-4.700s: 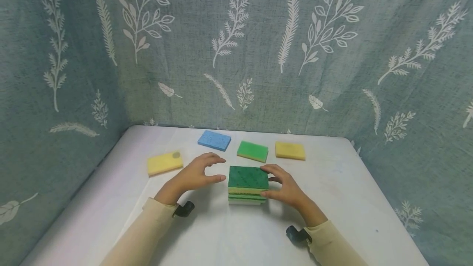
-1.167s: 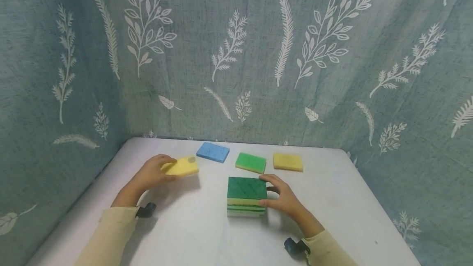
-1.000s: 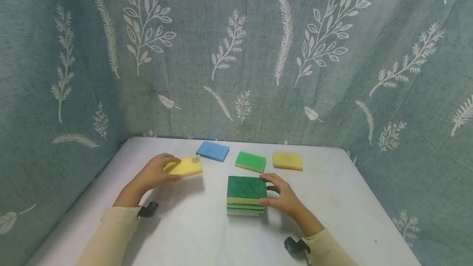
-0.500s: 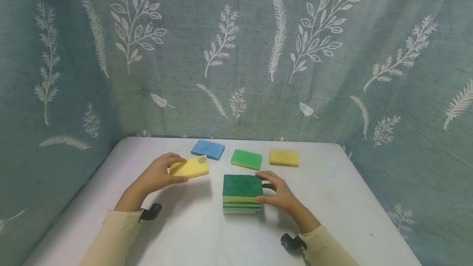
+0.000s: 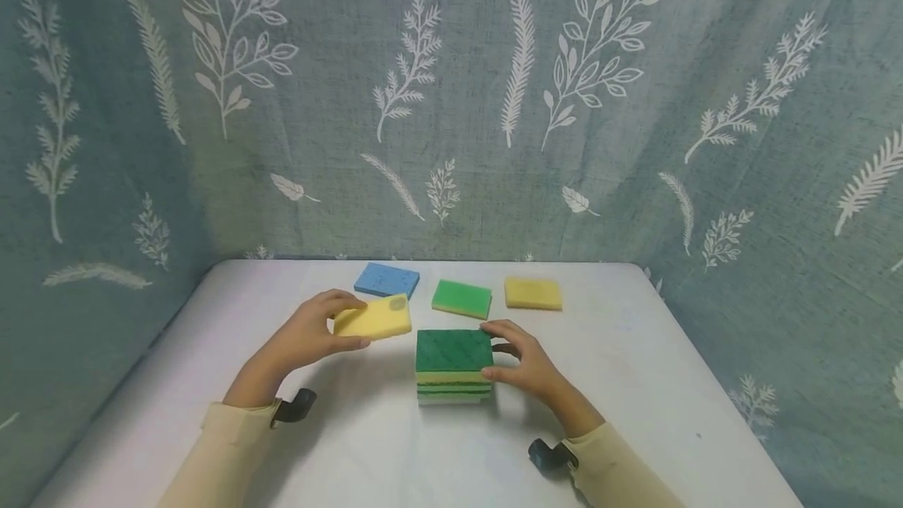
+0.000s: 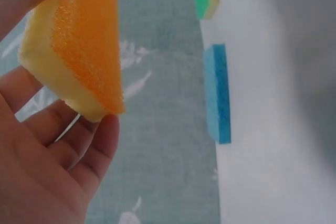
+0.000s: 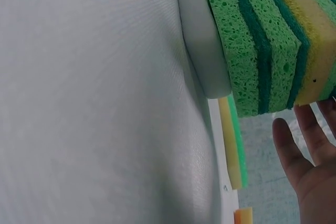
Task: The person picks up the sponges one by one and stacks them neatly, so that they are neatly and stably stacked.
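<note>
My left hand pinches a yellow sponge by its left end, thumb in front and fingers behind. In the left wrist view the sponge shows an orange scouring side. It is held in the air left of a stack of sponges, a shadow below it. The stack has a dark green scouring face on top; a white slab lies at its bottom, with green sponges and a yellow one above. My right hand holds the stack's right side, thumb at the front corner and fingertips at the back one.
Behind the stack lie a blue sponge, a green sponge and another yellow sponge, spaced apart on the white table. A patterned grey-green curtain rises behind the table and along both sides.
My left hand has taken the yellow sponge from the table's left side, lifted it and carried it rightward towards the stack. My right hand stays at the stack; the head view has shifted slightly.
</note>
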Available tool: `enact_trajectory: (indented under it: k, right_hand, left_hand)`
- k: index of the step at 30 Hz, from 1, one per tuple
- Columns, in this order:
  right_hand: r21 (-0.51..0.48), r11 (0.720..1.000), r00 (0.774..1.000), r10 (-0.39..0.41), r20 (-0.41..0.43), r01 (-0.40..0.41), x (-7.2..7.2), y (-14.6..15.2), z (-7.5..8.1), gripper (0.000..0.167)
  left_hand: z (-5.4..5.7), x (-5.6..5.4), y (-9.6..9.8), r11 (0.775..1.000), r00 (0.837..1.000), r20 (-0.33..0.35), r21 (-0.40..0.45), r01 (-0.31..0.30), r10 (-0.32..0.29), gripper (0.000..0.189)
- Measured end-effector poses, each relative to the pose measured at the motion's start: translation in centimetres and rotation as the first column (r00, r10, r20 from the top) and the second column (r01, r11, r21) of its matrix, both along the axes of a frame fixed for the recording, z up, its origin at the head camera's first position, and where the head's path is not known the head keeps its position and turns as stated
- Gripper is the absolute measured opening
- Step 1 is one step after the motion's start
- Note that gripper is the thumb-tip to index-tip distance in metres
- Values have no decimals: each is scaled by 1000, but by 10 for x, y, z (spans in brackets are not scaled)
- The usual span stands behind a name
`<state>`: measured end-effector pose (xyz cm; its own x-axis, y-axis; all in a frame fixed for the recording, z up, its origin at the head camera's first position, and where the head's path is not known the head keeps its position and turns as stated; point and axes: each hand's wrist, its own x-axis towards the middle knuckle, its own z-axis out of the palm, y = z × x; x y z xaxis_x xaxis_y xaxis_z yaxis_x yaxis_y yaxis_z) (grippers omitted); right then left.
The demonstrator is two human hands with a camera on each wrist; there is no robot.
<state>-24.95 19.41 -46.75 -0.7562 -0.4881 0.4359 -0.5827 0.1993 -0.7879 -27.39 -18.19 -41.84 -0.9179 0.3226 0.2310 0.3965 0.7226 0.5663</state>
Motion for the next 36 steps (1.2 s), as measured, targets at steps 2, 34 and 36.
enact_trajectory:
  k: [2, 34, 36]
  right_hand:
    - [-13, 1000, 1000, 10, 16, -10, 5, -2, 9, 61]
    - [19, 999, 999, -40, 17, 40, -6, 1, -12, 59]
    - [15, 999, 999, -39, 13, 39, -2, -1, -5, 58]
  left_hand:
    - [1, 0, 4, 1000, 1000, 1, -2, 8, -8, 69]
    - [-4, 14, 54, 990, 990, -26, -19, 140, -140, 70]
    - [-3, 15, 56, 990, 990, -23, -12, 140, -140, 69]
